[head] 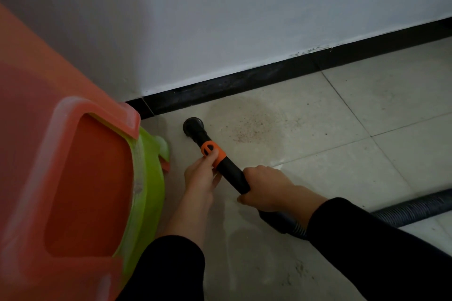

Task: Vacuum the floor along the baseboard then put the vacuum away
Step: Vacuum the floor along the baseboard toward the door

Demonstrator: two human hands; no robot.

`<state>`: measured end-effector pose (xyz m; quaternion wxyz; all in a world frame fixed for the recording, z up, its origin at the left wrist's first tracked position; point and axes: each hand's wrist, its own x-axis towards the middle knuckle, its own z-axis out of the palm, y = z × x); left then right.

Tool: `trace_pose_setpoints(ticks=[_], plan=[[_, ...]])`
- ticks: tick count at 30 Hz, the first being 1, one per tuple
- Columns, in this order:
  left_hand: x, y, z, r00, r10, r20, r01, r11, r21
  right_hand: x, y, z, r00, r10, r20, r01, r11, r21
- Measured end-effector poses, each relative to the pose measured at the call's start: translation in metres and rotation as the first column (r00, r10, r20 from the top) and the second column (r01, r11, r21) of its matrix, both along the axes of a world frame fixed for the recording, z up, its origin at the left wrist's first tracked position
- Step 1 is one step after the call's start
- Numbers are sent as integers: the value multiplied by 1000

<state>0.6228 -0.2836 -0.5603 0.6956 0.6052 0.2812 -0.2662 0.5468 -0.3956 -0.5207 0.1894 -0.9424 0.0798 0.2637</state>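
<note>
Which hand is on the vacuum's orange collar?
The left hand, pinching the orange collar near the nozzle; the right hand grips the black tube farther back.

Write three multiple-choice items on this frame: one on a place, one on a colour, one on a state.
1. Where is the vacuum nozzle?
A) down by the floor, close to the black baseboard
B) raised against the white wall
C) inside the orange tub

2. What colour is the collar on the wand?
A) blue
B) orange
C) white

3. What is the right hand doing?
A) lying flat on the tiles
B) hanging idle
C) gripping the black tube

Key:
1 A: the round head sits low, just short of the baseboard.
2 B: an orange band shows at the left hand's fingers.
3 C: its fingers wrap round the tube.
</note>
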Motion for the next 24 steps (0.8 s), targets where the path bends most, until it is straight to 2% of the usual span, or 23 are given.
trace_pose_setpoints(ticks=[24], plan=[[-52,-34,14,997,-79,-1,79,997,-10,-60,-24,9,992,-121,-44,121,993,9]])
